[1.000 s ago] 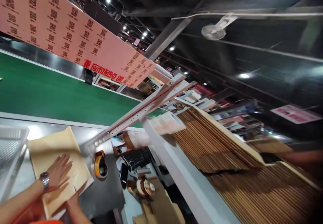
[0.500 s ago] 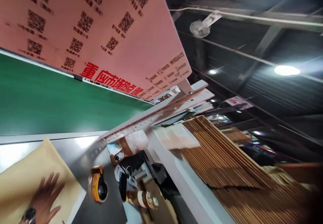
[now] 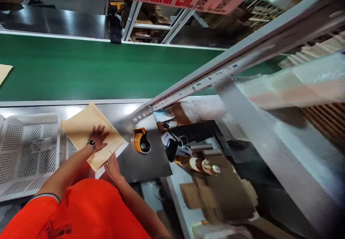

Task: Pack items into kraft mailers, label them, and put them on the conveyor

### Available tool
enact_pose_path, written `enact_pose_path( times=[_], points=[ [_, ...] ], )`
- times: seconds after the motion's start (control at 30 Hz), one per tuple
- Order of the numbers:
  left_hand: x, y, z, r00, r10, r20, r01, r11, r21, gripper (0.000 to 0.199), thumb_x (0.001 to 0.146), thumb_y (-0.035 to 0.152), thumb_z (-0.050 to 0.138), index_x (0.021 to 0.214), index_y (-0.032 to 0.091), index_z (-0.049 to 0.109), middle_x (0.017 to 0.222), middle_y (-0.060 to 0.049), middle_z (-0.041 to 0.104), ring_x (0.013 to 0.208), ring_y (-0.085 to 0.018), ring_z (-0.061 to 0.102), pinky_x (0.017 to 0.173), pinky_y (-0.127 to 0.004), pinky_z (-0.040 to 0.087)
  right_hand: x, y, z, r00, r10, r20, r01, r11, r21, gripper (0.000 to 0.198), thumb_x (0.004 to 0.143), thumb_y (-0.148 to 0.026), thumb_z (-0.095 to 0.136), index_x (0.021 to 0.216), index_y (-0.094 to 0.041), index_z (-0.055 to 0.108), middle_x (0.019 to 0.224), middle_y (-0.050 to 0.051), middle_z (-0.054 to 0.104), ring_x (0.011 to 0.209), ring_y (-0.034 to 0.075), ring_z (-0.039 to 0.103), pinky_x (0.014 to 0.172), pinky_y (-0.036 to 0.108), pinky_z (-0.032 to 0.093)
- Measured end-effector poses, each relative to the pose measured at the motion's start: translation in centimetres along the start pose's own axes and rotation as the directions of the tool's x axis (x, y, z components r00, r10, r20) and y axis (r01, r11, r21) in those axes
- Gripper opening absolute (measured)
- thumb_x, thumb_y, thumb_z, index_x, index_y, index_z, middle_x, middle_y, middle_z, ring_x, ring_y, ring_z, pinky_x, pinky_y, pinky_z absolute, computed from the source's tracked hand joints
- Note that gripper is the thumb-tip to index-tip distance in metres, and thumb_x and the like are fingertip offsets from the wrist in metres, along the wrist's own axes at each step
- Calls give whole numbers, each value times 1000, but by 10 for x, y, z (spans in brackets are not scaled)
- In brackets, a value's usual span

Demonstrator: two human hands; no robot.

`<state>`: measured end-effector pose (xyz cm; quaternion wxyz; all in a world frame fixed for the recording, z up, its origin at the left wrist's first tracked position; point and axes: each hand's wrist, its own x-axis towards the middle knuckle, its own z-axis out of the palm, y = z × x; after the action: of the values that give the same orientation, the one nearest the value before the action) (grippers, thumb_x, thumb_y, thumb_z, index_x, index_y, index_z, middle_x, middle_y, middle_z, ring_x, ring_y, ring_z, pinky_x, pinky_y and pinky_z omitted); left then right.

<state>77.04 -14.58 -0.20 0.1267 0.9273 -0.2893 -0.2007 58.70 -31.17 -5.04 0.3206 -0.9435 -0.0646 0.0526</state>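
Note:
A yellow-brown mailing envelope (image 3: 88,124) lies slanted on the metal worktop, with a white strip (image 3: 122,148) along its near right edge. My left hand (image 3: 98,138), a watch at its wrist, rests flat on the envelope with fingers spread. At the edge with the white strip, my right hand (image 3: 112,167) has its fingers drawn close together and appears to grip the envelope's edge; its fingertips are partly unclear. To the right of the envelope stands an orange tape dispenser (image 3: 142,141) on a dark mat (image 3: 153,163).
A white perforated basket (image 3: 58,138) stands at left. Beyond the worktop runs a green conveyor belt (image 3: 107,70), carrying another envelope (image 3: 4,73) at far left. A metal beam (image 3: 194,86) slants across the right. Past it lie a bottle (image 3: 198,164), a phone (image 3: 171,150) and cardboard (image 3: 226,188).
The view has swung down and to the right side less, so both arms and the basket now show. My left hand stays spread on the envelope; my right hand has come into view.

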Motion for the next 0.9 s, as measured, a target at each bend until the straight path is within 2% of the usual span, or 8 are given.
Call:
enact_pose_path(
  times=[0.1, 0.2, 0.4, 0.5, 0.57, 0.7, 0.8, 0.9],
  points=[
    [1, 4, 3, 1000, -9, 14, 8, 997, 72, 80, 108, 57, 66, 179, 24, 51, 195, -16, 17, 181, -49, 12, 144, -75, 9, -31, 15, 18, 999, 13, 35, -14, 1000, 22, 53, 105, -19, 56, 155, -17, 70, 169, 22, 63, 166, 38, 51, 133, 69, 49],
    [1, 7, 13, 1000, 15, 17, -17, 992, 128, 79, 110, 48, 64, 181, 19, 46, 195, -18, 14, 182, -46, 11, 145, -75, 9, -53, 24, 22, 999, -19, 47, 19, 1000, -14, 46, 103, -18, 62, 146, -17, 77, 167, 23, 66, 166, 40, 52, 134, 73, 47],
    [-15, 5, 48, 980, 198, -32, -190, 968, 166, 68, 114, 44, 56, 177, 19, 52, 190, -17, 34, 179, -44, 25, 145, -75, 13, -60, 3, 22, 997, -42, 70, 51, 991, -123, 50, 98, -27, 80, 147, -17, 77, 167, 25, 63, 163, 46, 52, 134, 75, 43],
    [-24, 1, 65, 972, 231, -36, -220, 957, 191, 66, 113, 46, 59, 176, 25, 55, 190, -14, 36, 178, -46, 27, 142, -81, 13, -59, -7, 19, 986, -98, 133, 114, 986, -121, 50, 96, -39, 88, 142, -20, 79, 155, 22, 70, 152, 42, 60, 136, 71, 40],
    [-28, -1, 72, 967, 254, -36, -242, 949, 205, 65, 112, 48, 61, 174, 30, 57, 191, -13, 34, 178, -47, 26, 141, -83, 11, -56, -12, 18, 955, -189, 228, 214, 973, -86, 47, 96, -45, 89, 137, -22, 81, 143, 18, 75, 139, 36, 66, 132, 65, 45],
    [-35, 1, 87, 964, 260, -63, -238, 942, 236, 61, 113, 46, 61, 172, 37, 59, 190, -10, 36, 178, -42, 30, 142, -80, 11, -45, -21, 22, 842, -366, 397, 398, 918, 3, 36, 100, -42, 86, 133, -26, 82, 133, 12, 78, 124, 30, 67, 110, 47, 56],
    [-48, 8, 103, 977, 201, -78, -175, 951, 253, 59, 114, 39, 58, 172, 33, 58, 189, -11, 39, 178, -38, 31, 144, -76, 11, -39, -24, 30, 822, -395, 409, 425, 905, 21, 26, 107, -35, 77, 130, -27, 84, 130, 11, 79, 121, 29, 67, 103, 43, 54],
    [-69, 14, 116, 980, 163, -111, -127, 954, 273, 59, 113, 33, 59, 172, 31, 59, 187, -12, 43, 180, -36, 27, 145, -74, 6, -40, -28, 37, 805, -431, 409, 454, 890, 45, 22, 108, -31, 74, 125, -26, 86, 129, 11, 79, 120, 29, 66, 99, 41, 52]
  ],
)
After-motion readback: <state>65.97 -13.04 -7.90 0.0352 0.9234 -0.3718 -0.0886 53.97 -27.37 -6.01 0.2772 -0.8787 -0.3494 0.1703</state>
